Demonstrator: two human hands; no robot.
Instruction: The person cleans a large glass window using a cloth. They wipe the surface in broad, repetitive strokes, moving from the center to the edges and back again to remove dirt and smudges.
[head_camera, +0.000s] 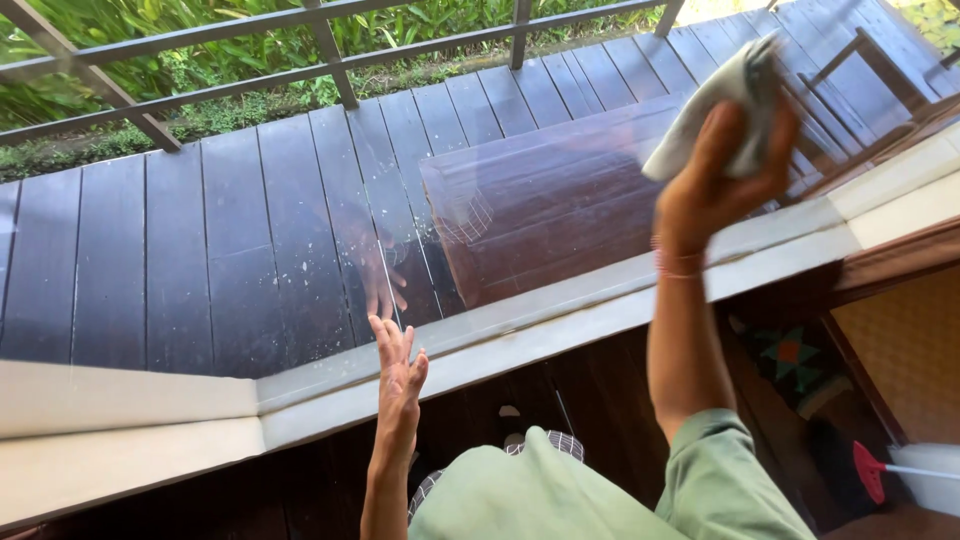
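A large glass pane (300, 250) fills the view, smeared with white spots. My right hand (715, 180) is raised against the upper right of the glass, fingers closed on a crumpled white cloth (720, 105). My left hand (398, 365) is open, fingers together and fingertips on the lower middle of the glass; its faint reflection shows just above it. A pink band circles my right wrist. Green sleeves cover my upper arms.
A pale sill (520, 335) runs along the bottom of the glass. Beyond it lie a dark wooden deck (200, 240), a metal railing (330, 50), greenery and a wooden chair (880, 70). A red-headed brush (870, 468) lies by a white tub (935, 480) at lower right.
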